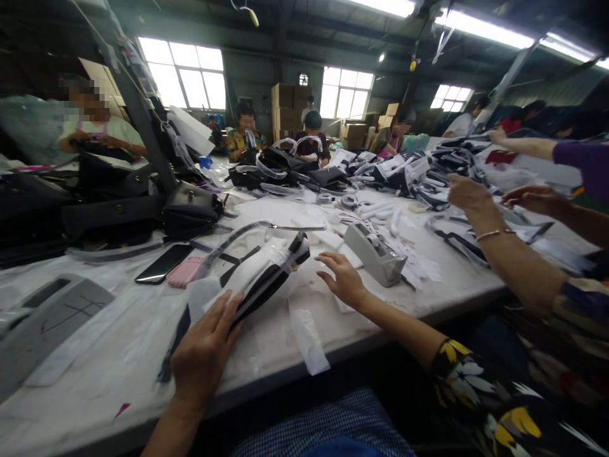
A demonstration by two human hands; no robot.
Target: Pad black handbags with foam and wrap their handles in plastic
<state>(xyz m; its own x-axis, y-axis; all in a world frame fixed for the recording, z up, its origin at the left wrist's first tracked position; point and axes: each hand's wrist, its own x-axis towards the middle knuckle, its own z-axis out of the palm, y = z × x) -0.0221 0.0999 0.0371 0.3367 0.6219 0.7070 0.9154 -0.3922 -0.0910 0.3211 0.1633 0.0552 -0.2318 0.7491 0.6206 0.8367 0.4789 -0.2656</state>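
Observation:
In front of me on the table lies a black handbag [273, 282], partly covered in white wrapping and clear film, with its long strap [228, 238] looped behind it. My left hand [202, 352] grips its near end, fingers over the white wrapping and the thumb hidden. My right hand [343, 279] hovers just right of the bag's far end, fingers apart and holding nothing. Beyond it stands a grey tape dispenser [375, 254]. A strip of white paper or film [308, 339] hangs toward the table's front edge.
A phone [164, 263] and a pink case [184, 271] lie left of the bag. Another grey dispenser [47, 317] sits far left, below piled black bags [114, 219]. A co-worker's arms [509, 235] reach in from the right. More wrapped bags [285, 168] lie at the back.

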